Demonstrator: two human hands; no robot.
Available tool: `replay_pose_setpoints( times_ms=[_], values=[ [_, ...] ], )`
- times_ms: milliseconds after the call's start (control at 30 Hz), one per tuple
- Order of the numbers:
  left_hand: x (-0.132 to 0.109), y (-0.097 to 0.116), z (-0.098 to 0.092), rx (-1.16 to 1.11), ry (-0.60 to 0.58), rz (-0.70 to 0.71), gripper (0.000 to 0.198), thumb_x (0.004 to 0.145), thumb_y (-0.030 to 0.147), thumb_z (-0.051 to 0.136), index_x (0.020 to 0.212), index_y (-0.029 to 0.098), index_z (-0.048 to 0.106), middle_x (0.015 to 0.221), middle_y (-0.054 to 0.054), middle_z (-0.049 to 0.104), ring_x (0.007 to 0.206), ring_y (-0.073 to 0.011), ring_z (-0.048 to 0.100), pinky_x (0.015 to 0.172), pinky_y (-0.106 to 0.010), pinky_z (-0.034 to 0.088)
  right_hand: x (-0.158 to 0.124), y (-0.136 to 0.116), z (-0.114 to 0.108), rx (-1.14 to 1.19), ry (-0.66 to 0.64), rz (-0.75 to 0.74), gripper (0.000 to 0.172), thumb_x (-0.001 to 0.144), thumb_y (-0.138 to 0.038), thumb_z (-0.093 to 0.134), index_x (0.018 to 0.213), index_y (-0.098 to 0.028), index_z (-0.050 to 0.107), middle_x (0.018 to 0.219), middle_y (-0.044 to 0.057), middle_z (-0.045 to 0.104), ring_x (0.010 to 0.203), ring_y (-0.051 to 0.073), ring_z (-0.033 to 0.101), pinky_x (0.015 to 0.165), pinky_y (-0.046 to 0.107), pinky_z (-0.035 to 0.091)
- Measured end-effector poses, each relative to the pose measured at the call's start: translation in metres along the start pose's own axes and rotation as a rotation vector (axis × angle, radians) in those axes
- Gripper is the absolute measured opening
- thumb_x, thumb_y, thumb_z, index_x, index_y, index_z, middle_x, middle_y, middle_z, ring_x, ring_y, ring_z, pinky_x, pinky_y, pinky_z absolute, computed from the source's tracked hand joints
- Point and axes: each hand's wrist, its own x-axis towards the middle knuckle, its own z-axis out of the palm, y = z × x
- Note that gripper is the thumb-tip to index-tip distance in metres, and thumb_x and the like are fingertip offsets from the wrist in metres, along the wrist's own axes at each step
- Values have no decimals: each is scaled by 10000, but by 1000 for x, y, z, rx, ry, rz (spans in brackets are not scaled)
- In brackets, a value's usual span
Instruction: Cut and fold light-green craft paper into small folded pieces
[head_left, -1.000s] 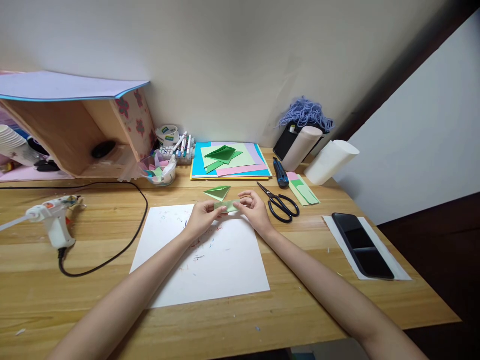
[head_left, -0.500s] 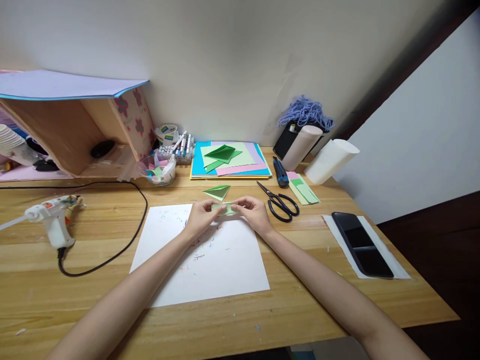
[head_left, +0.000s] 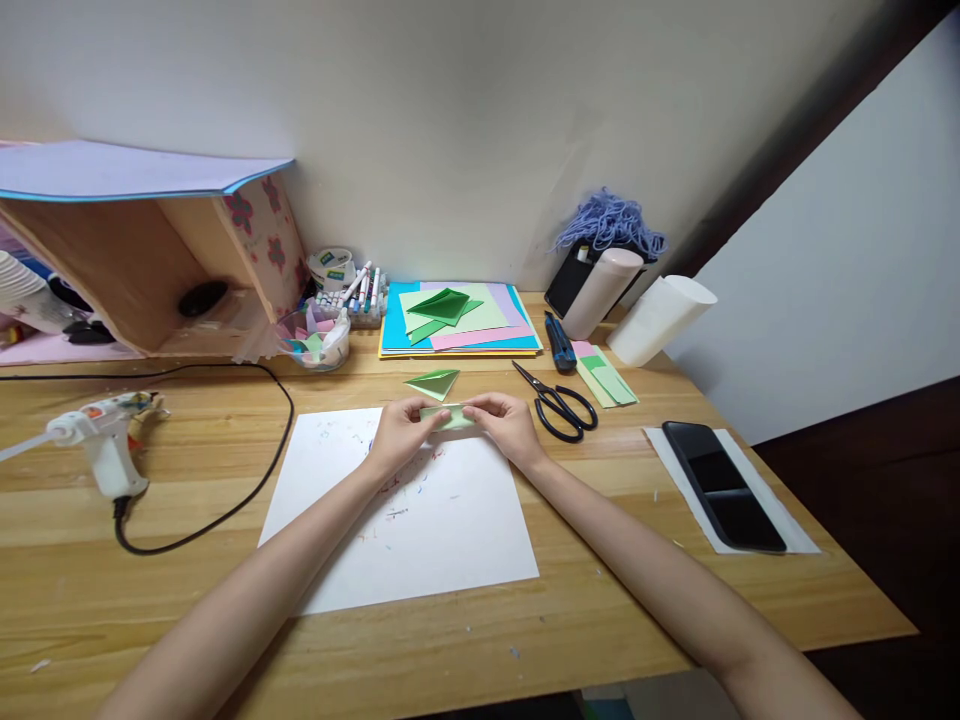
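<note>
A small piece of light green paper (head_left: pixel 454 418) is stretched between both hands, above the far edge of a white sheet (head_left: pixel 442 545) with coloured marks. My left hand (head_left: pixel 400 432) pinches its left end, thumb on the near face. At its right end, my right hand (head_left: pixel 511 430) grips it in the same way. The fingers behind the paper are partly hidden. Just beyond the hands lies a folded green paper piece (head_left: pixel 433 384). Black-handled scissors (head_left: pixel 558 402) rest to the right of my right hand.
Coloured paper sheets (head_left: pixel 391 335) are stacked at the back, topped by folded green paper (head_left: pixel 442 306). A glue gun (head_left: pixel 109 440) with a looping cord lies left. A blue utility knife (head_left: pixel 559 343), paper strips (head_left: pixel 606 378) and a phone (head_left: pixel 721 487) are on the right.
The view has shifted very slightly. Both hands keep their pinch on the light green paper in nearly the same place; nothing else has visibly moved.
</note>
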Motion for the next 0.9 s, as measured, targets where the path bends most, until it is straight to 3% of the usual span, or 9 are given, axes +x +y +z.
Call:
replay_pose_setpoints(
  times_ms=[333,533,733,900],
  values=[
    [-3,1,3,112,-66,83,281,733,404,551,745,155,681,650,-17,644,566,-129,526,527,-218,363,-1,1,0,-99,-26,-92,167,706,-320,626,756,-166,666,774,55,682,735,180,620,691,290,481],
    [-5,1,7,63,59,107,283,739,402,563,712,147,683,697,-40,656,643,-146,545,585,-230,385,-1,0,2,-17,-51,-48,218,675,-336,661,804,-164,623,796,48,660,742,165,608,688,274,483],
    [-11,2,16,-113,135,73,264,730,391,588,748,150,694,748,-52,665,712,-162,569,648,-247,419,-5,-5,5,57,-249,34,250,652,-357,681,797,-156,647,776,32,671,726,164,616,673,271,476],
    [-12,3,17,-109,148,38,262,721,385,596,740,147,702,739,-53,681,706,-168,586,639,-245,426,-6,-4,7,50,-206,57,260,654,-379,675,758,-141,660,723,41,672,665,164,611,609,265,472]
  ],
)
